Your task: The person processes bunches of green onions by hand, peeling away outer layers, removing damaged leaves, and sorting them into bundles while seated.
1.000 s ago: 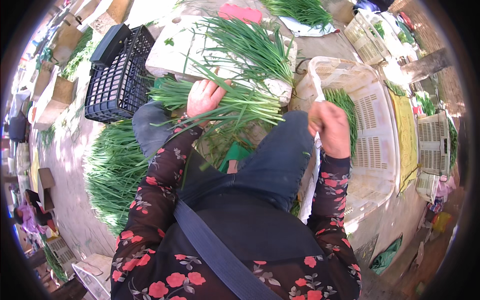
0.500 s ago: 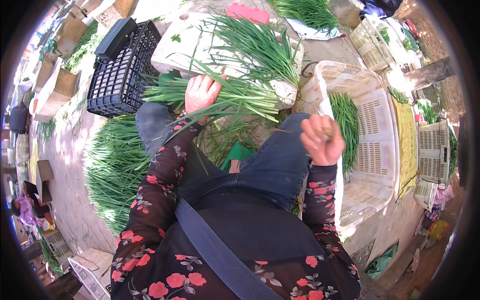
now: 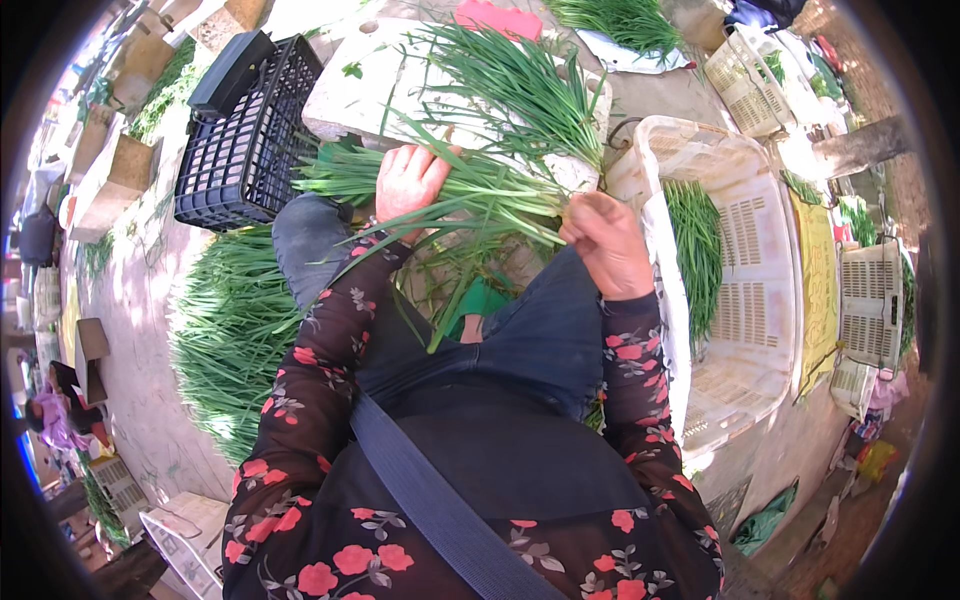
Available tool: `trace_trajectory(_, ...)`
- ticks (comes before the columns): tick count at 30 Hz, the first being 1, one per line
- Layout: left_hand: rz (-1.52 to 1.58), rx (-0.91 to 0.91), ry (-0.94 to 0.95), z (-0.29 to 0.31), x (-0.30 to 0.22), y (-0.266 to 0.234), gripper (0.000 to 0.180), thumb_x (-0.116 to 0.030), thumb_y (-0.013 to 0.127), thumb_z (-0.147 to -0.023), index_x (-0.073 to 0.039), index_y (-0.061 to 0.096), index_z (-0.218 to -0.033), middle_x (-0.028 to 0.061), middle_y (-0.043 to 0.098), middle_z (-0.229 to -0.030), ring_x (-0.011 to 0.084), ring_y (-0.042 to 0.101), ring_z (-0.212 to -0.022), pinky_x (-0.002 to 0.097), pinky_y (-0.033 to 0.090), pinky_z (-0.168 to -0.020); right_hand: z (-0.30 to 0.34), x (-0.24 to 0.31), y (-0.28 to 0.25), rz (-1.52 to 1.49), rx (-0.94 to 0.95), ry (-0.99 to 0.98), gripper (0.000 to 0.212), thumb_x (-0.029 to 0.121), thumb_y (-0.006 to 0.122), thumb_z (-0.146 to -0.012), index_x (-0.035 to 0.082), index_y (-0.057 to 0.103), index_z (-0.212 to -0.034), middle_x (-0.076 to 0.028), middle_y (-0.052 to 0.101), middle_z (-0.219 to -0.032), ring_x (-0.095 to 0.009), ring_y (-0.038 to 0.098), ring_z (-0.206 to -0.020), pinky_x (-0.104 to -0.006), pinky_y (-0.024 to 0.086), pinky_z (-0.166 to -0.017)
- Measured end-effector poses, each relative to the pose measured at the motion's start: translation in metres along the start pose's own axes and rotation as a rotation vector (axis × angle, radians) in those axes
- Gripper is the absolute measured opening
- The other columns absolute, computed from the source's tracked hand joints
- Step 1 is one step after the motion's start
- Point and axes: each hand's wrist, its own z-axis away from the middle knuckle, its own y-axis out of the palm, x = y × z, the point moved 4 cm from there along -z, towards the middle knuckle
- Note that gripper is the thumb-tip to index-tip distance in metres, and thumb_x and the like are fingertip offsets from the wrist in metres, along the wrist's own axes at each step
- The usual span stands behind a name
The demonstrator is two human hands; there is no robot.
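My left hand is closed round a bunch of garlic chives, held across above my knees with the leaf tips to the left and the pale stem ends to the right. At those stem ends my right hand is closed, fingers pinched together on the chive ends; exactly how many stems they grip is hidden. Behind the bunch, a pile of chives lies on a white foam board. Loose leaves and scraps hang and lie beneath the held bunch.
Right of me stands a big white plastic crate with chives along its inner side. A large chive heap lies at my left, below a black crate. A pink block sits behind the board.
My right hand has moved left and slightly up from beside the white crate to the stem ends, closing on them. My left hand keeps its grip on the bunch, shifted slightly right.
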Motion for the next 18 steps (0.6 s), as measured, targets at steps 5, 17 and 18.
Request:
trace_trajectory(5, -0.018, 0.002, -0.001, -0.005, 0.001, 0.006, 0.047, -0.039, 0.059, -0.079, -0.007, 0.062, -0.113, 0.0075, 0.059, -0.099, 0.0254, 0.055, -0.09, 0.0386, 0.043, -0.079, 0.011, 0.024, -0.021, 0.427, -0.037, -0.109, 0.041, 0.036, 0.059, -0.092, 0.004, 0.054, -0.068, -0.006, 0.048, -0.063, -0.022, 0.046, -0.061, -0.0344, 0.04, -0.06)
trace_trajectory(17, -0.065, 0.049, -0.005, -0.003, 0.007, 0.013, 0.042, -0.022, 0.059, -0.075, -0.008, 0.061, -0.115, 0.0098, 0.059, -0.119, 0.0247, 0.056, -0.095, 0.0378, 0.043, -0.079, 0.034, 0.025, 0.015, -0.112, 0.328, -0.059, 0.023, 0.018, 0.05, -0.097, 0.007, 0.053, -0.078, 0.003, 0.04, -0.065, -0.012, 0.037, -0.062, -0.0247, 0.036, -0.057)
trace_trajectory(18, -0.089, 0.105, -0.024, 0.003, 0.013, 0.023, 0.04, -0.022, 0.059, -0.074, -0.009, 0.061, -0.112, 0.0087, 0.06, -0.111, 0.0242, 0.056, -0.092, 0.0377, 0.043, -0.08, 0.04, 0.03, 0.009, -0.438, 0.462, -0.152, 0.028, 0.017, 0.053, -0.095, 0.009, 0.046, -0.069, 0.002, 0.041, -0.065, -0.013, 0.037, -0.062, -0.027, 0.036, -0.056)
